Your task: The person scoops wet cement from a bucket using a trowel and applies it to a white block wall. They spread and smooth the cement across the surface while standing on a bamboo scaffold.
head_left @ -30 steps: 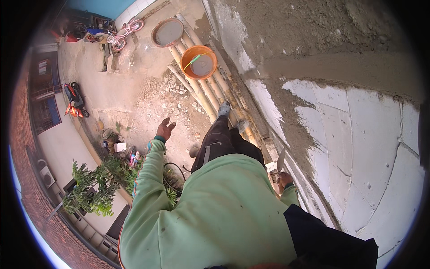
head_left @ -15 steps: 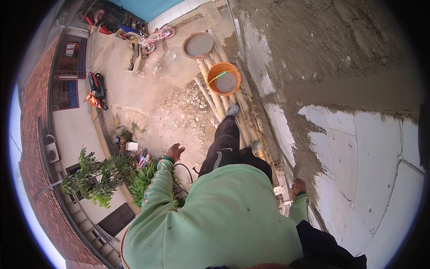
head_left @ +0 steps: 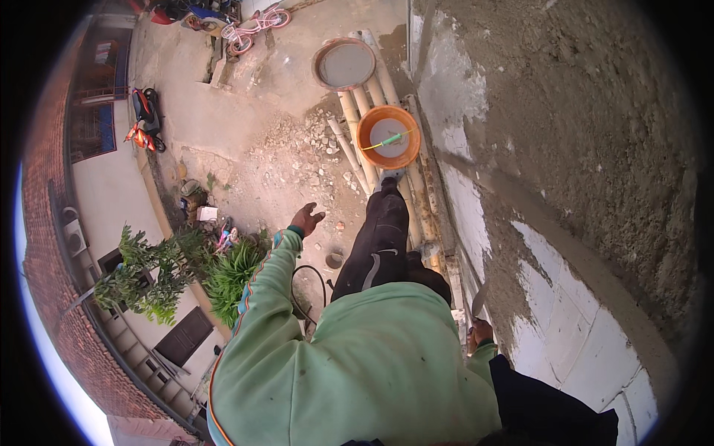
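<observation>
My left hand (head_left: 309,217) hangs out over the drop with its fingers apart and nothing in it. My right hand (head_left: 479,332), low beside the wall, grips a metal trowel (head_left: 480,299) with its blade upward. My feet are on a walkway of bamboo poles (head_left: 418,201). Just beyond my front foot sits an orange tub (head_left: 367,138) of grey mix, with a green-handled tool (head_left: 390,140) lying across it. Farther along the poles is a second, duller tub (head_left: 344,65) of grey mix. The wall (head_left: 565,141) on my right is partly covered with rough wet render over white blocks.
Below on the left lie rubble (head_left: 312,140), a black hose (head_left: 325,286) and plants (head_left: 232,279). A red-and-black scooter (head_left: 147,119) stands by a house with a tiled roof (head_left: 52,245). A pink bicycle (head_left: 253,30) and other vehicles are at the far end.
My front foot has come closer to the orange tub along the poles. The view has shifted, showing more rendered wall. The trowel stays in my right hand; my left stays open.
</observation>
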Demonstrator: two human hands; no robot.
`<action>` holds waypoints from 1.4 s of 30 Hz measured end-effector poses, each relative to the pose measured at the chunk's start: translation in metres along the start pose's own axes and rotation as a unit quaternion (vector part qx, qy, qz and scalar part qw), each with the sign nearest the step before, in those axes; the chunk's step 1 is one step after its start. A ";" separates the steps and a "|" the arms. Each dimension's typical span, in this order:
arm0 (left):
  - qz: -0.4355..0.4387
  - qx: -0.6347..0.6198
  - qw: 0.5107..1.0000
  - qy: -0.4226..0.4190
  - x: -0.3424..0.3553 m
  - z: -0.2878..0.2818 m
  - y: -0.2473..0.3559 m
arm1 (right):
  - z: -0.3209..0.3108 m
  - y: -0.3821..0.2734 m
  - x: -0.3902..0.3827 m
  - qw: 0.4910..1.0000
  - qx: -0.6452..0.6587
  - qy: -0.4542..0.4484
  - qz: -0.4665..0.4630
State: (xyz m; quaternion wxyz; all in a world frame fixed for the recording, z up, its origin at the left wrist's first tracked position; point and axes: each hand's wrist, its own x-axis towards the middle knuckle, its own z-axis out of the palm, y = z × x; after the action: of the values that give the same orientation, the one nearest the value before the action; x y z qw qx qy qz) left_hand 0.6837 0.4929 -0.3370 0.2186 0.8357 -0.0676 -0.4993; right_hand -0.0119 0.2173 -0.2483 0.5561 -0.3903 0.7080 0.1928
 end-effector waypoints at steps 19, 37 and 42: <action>0.151 0.287 0.943 -0.079 0.213 0.073 0.239 | 0.081 -0.143 -0.025 0.996 0.069 0.001 0.060; 0.074 0.245 0.965 -0.049 0.253 0.069 0.253 | 0.081 -0.054 0.004 0.988 0.069 -0.038 0.135; 0.086 0.143 0.986 0.011 0.197 0.010 0.224 | 0.082 -0.092 0.030 0.992 0.109 -0.040 0.054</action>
State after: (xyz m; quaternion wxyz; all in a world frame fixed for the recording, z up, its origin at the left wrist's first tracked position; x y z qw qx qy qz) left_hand 0.7959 0.2240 -0.4028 0.1398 0.8550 -0.2071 -0.4544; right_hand 0.1086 0.2082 -0.2866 0.6119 -0.2804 0.7220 0.1603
